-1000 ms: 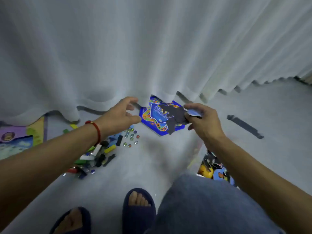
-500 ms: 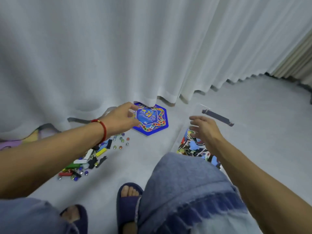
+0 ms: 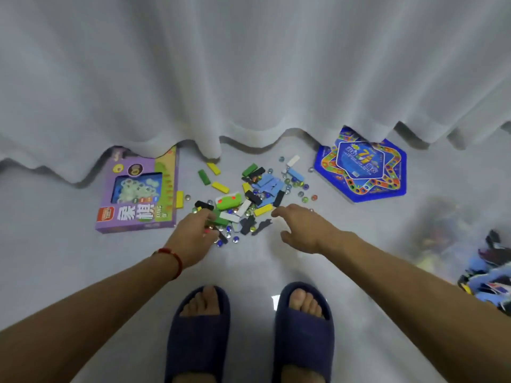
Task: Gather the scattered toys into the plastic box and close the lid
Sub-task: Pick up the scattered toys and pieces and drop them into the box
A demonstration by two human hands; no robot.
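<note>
Scattered toys (image 3: 255, 193), flat colourful blocks and glassy marbles, heaped centre floor; my left hand (image 3: 193, 233) curls onto near pieces, grip unclear; right hand (image 3: 301, 228) spread, empty.

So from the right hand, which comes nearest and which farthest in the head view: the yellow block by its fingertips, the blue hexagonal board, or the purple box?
From the right hand:
1. Yellow block, just left of the fingertips, at the pile's edge.
2. Blue hexagonal board, up and to the right, by the curtain.
3. Purple box, far left, beyond the left hand.
</note>
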